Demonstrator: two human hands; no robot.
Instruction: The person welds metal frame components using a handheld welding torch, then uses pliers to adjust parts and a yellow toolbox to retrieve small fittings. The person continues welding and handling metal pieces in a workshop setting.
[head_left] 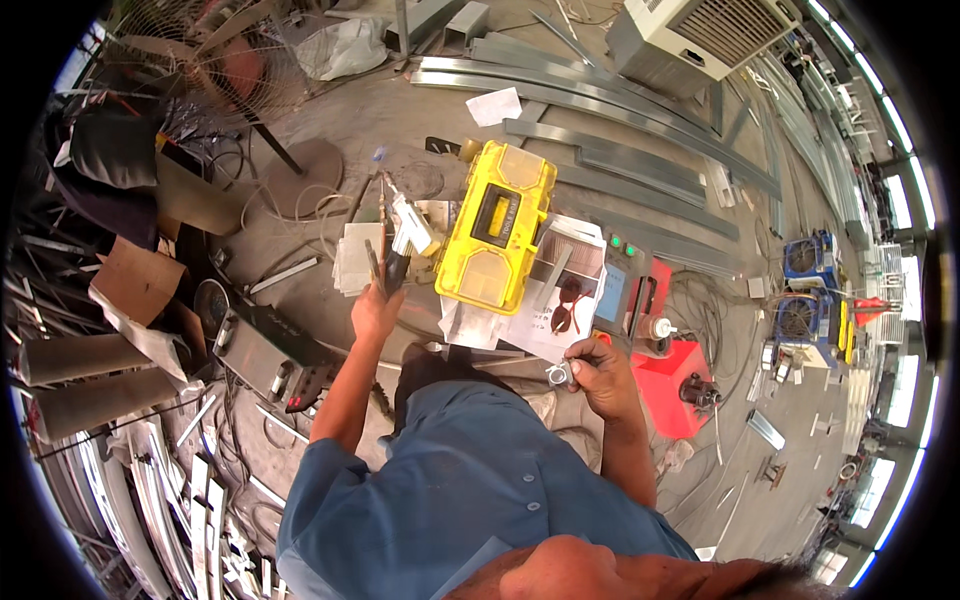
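My left hand is closed around a bunch of thin, long tools, some reddish-brown and one dark and flat; their exact kinds do not show. A white tool with a yellowish end is right by their upper part; whether it is held too, I cannot tell. In my right hand, thumb and fingers pinch a small silver metal fitting with a round opening. Between and beyond both hands is a yellow toolbox with clear lid compartments. Dark sunglasses lie on printed papers beside it.
A red machine with a screen panel stands at my right. Long metal profiles lie ahead, near an air cooler. A dark boxy machine, cables and a fan are on my left.
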